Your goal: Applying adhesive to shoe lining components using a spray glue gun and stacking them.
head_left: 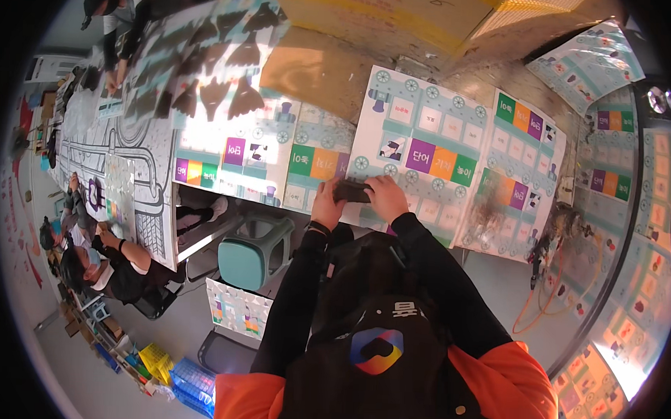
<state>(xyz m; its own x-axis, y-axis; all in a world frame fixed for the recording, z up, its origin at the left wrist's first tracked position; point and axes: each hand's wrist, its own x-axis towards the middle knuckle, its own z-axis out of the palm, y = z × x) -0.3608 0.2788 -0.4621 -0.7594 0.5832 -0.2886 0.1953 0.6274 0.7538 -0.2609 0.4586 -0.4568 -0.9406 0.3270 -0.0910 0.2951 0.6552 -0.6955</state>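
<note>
Both my hands meet over the near edge of the table, with a small dark brown folded-looking piece between them. My left hand closes its fingers on the piece's left end. The other end is pinched by my right hand. What the piece is made of, I cannot tell. Under and beyond my hands lies a printed sheet with wheel drawings and purple, orange and green blocks. Farther left on the table, several dark brown tail-shaped pieces lie spread out over similar sheets.
A large cardboard box stands at the far side. Below the table's edge is a grey stool with a green seat. Tangled cords hang at the right. Other people sit or stand along the left, near blue and yellow baskets.
</note>
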